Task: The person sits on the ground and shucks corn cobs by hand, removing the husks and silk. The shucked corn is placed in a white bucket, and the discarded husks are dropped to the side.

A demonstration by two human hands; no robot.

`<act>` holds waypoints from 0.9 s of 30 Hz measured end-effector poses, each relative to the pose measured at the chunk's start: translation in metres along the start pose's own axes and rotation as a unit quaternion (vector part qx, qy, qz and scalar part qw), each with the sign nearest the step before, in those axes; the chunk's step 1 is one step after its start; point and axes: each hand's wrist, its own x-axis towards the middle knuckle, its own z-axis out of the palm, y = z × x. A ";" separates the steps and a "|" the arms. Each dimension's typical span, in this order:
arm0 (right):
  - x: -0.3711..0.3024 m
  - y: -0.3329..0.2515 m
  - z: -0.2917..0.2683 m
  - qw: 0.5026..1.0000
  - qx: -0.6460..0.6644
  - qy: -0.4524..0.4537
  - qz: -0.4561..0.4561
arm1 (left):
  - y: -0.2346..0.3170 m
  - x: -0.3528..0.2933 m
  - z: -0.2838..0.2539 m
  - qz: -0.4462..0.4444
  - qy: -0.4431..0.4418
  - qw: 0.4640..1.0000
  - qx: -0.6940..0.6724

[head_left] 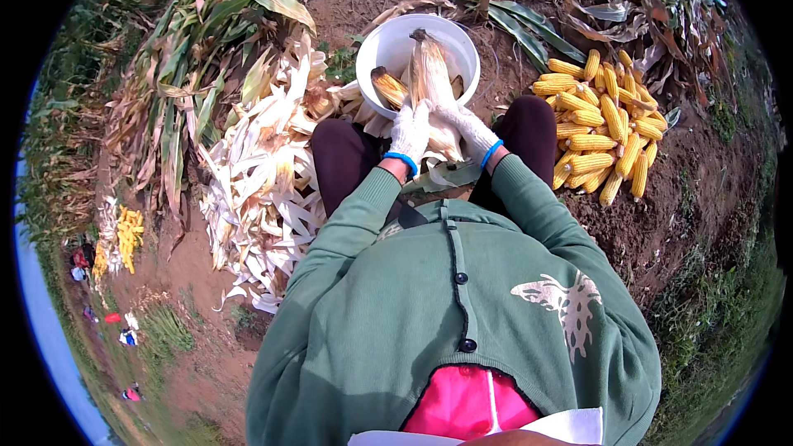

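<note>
An ear of corn in its pale dry husk (pixel 428 66) lies between my hands, its dark tip pointing away from me over a white bucket (pixel 372 46). My left hand (pixel 409 130), in a white knitted glove with a blue cuff, closes on the ear's left side. From the right, my right hand (pixel 464 124), gloved the same way, grips the husk lower down. Loose husk hangs below, between my wrists. Inside the bucket, left of the held ear, rests another ear with a browned husk (pixel 388 85). My fingertips are partly hidden by the husk.
A heap of stripped husks (pixel 268 190) spreads to my left, beside dry corn stalks (pixel 178 74). Bare yellow cobs (pixel 607 120) are piled to the right of my knee. More leaves (pixel 652 16) lie far right. Another cob pile (pixel 130 235) and people show in the far left distance.
</note>
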 end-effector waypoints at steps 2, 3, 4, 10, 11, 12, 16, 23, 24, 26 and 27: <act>-0.002 -0.002 -0.010 1.000 -0.004 0.013 0.021 | -0.023 0.008 0.001 0.013 0.004 1.000 -0.018; -0.003 -0.002 -0.016 0.999 -0.003 0.024 0.027 | -0.020 0.007 0.004 0.020 0.000 1.000 -0.024; 0.000 0.000 -0.021 0.999 0.015 0.020 0.030 | -0.018 0.004 0.005 0.010 0.015 1.000 0.021; 0.016 0.003 -0.031 0.991 0.126 0.043 0.022 | -0.010 0.011 0.006 -0.064 0.088 0.984 -0.138; 0.019 0.001 -0.032 0.988 0.141 0.059 0.008 | -0.008 0.013 0.006 -0.066 0.111 0.987 -0.098; 0.017 -0.005 -0.030 0.986 0.136 0.097 -0.007 | -0.014 0.014 0.000 -0.032 0.120 0.985 -0.118; 0.032 -0.023 -0.033 0.962 0.193 0.179 -0.074 | -0.006 0.010 -0.004 -0.043 0.144 0.960 -0.237; 0.060 -0.046 -0.056 0.940 0.150 0.229 -0.204 | 0.018 0.005 -0.010 0.092 0.072 0.824 0.554; 0.071 -0.047 -0.068 0.935 0.123 0.249 -0.220 | 0.009 0.009 -0.006 0.113 0.090 0.814 0.562; 0.079 -0.055 -0.087 0.909 -0.021 0.365 -0.201 | 0.013 0.005 -0.004 0.103 0.073 0.806 0.579; 0.084 -0.058 -0.094 0.883 -0.091 0.418 -0.191 | 0.016 0.005 -0.006 0.099 0.064 0.800 0.588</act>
